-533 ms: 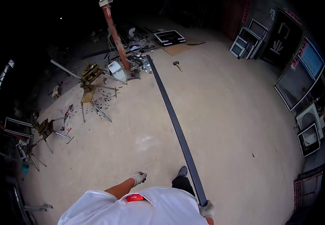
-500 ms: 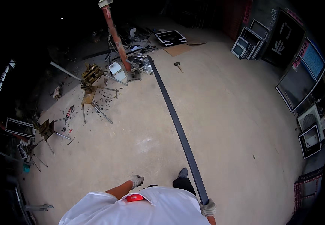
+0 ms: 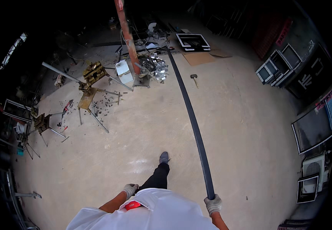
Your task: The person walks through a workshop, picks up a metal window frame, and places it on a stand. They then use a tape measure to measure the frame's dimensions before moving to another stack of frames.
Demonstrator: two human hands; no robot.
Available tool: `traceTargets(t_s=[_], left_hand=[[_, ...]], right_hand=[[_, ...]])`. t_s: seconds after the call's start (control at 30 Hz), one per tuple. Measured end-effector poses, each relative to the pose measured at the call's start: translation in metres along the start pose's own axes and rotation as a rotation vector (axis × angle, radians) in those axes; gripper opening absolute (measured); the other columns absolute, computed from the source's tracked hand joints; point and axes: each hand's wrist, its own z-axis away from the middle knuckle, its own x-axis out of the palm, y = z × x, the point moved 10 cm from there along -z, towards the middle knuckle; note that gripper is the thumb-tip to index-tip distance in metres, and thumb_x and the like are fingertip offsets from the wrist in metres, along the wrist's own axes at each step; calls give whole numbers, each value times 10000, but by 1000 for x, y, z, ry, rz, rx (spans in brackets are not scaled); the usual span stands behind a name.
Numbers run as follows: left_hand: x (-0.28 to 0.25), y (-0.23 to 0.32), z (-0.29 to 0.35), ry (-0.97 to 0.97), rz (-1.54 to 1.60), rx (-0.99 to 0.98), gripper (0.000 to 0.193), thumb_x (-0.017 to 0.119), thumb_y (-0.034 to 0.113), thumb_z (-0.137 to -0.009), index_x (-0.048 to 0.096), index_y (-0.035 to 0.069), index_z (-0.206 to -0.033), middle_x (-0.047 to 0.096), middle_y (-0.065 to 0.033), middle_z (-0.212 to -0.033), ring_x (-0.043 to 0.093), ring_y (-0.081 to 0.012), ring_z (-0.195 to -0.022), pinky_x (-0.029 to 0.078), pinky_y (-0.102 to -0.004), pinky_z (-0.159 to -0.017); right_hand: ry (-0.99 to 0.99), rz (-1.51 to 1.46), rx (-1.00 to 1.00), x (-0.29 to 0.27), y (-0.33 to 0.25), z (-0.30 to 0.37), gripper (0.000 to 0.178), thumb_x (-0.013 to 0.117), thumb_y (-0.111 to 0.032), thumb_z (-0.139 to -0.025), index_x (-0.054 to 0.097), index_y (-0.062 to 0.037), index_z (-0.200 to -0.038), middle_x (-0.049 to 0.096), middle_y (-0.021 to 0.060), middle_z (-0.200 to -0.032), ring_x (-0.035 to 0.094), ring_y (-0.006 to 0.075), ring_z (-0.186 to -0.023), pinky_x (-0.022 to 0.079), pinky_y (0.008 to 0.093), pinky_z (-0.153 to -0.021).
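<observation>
My right hand (image 3: 213,204), in a whitish knit glove, is wrapped round the near end of a long dark grey metal profile (image 3: 194,120). The bar runs forward and slightly left, its far end by the scrap near the red post. Whether that end touches the floor I cannot tell. My left hand (image 3: 130,189), gloved the same way, hangs by my left side with its fingers curled in. Nothing shows in it. One shoe (image 3: 164,157) is stretched out ahead on the concrete floor.
A mallet (image 3: 194,79) lies right of the bar. To the left stand a brass-coloured machine on legs (image 3: 94,74) and a smaller one (image 3: 43,123). Metal scraps (image 3: 159,68) surround a red post (image 3: 127,36). Framed panels (image 3: 313,126) and an outdoor air-conditioner unit (image 3: 314,168) line the right.
I have stepped forward, and a foot now reaches out ahead. My right hand has come slightly up with the bar, whose far end has shifted right in view. The left hand has moved left.
</observation>
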Motion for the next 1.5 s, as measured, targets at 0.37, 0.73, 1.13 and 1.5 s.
traceTargets(t_s=[0.37, 0.73, 1.13, 1.5], left_hand=[[-117, 380, -148, 68, 252, 169, 355, 551, 321, -928, 596, 34, -1131, 709, -92, -938, 679, -189, -770, 531, -335, -642], [-58, 588, -224, 105, 385, 118, 358, 518, 330, -957, 603, 29, -1132, 711, -102, -955, 676, -189, -772, 528, -342, -654], [3, 644, -279, 125, 525, -238, 329, 547, 354, -896, 675, 68, -999, 711, -65, -839, 668, -175, -715, 517, -344, -611], [-76, 885, -471, -33, 422, -255, 350, 549, 383, -891, 648, 62, -988, 711, -58, -864, 668, -186, -694, 491, -355, -566]], right_hand=[[5, -58, -9, -41, -200, -165, 268, 709, -206, -646, 638, -3, -806, 651, 130, -680, 628, 223, -617, 505, 356, -632], [35, 117, -202, -95, -357, -447, 260, 689, -244, -663, 633, -37, -811, 672, 173, -727, 656, 338, -665, 511, 410, -641], [-78, 164, -339, -178, -589, -694, 264, 699, -263, -659, 617, -48, -790, 656, 151, -688, 633, 312, -627, 502, 396, -630], [-87, 366, -401, -129, -827, -835, 324, 704, -300, -637, 654, -79, -868, 691, 154, -764, 677, 346, -743, 531, 436, -708]])
